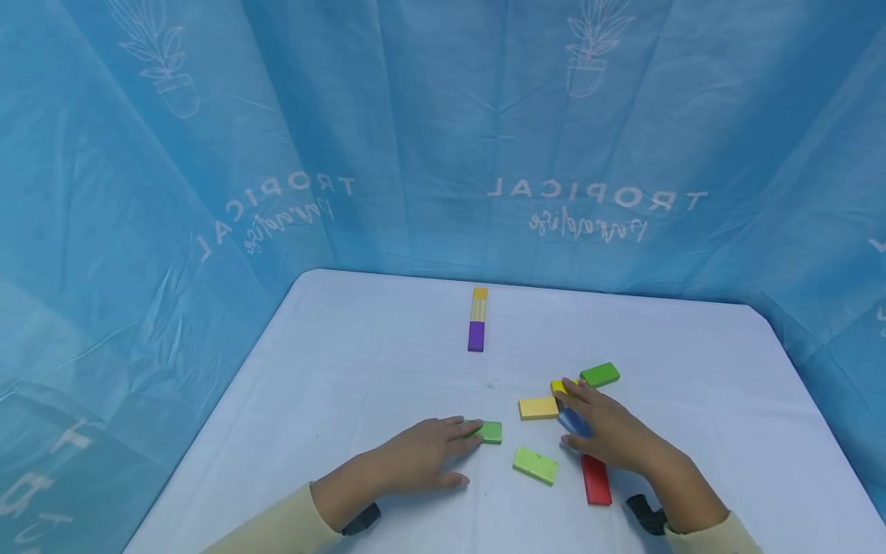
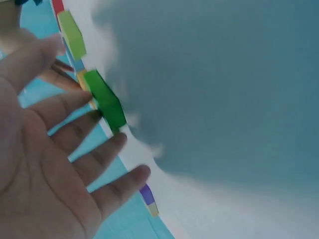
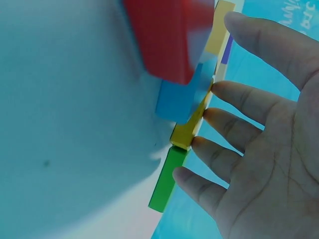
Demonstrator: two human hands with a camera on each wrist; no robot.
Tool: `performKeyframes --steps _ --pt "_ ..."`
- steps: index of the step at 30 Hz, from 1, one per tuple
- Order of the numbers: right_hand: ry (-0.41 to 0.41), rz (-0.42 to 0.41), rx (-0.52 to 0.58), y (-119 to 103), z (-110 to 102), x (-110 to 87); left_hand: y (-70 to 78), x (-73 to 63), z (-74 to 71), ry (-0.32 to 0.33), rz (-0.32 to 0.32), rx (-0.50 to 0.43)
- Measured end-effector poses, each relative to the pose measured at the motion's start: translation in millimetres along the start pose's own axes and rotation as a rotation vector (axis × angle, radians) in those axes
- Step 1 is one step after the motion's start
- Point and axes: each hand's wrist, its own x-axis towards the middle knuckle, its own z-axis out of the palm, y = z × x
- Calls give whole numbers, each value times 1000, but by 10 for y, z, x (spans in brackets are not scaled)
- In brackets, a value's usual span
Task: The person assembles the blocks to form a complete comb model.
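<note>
Reference: lime block on the table. Left hand: fingers straight and spread, gripping nothing, fingertips at the left end of the green block, which sits just beyond and left of lime. Right hand: fingers extended and apart, no grip; fingertips at the bright yellow block, blue block between thumb and fingers, both beyond and right of lime. Contact hard to call, probably touching yellow. Red block right of lime, pale yellow block just beyond it.
</note>
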Motion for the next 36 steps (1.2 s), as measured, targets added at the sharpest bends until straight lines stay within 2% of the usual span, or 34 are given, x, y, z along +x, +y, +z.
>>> performKeyframes --steps 5,12,19,25,32,36 --pt "9 25 -12 55 12 -37 20 -11 43 30 -20 91" --pt "29 29 -35 120 9 -115 -40 64 23 60 -68 128" --pt "14 65 -28 211 75 -244 -141 173 1 73 -140 96" --pt "34 35 -69 281 116 -379 -222 252 -43 90 -188 93" --pt "54 -4 -77 369 104 -435 -248 312 -89 92 -212 74" --pt "95 -35 -99 395 86 -402 -265 327 -72 115 -209 76"
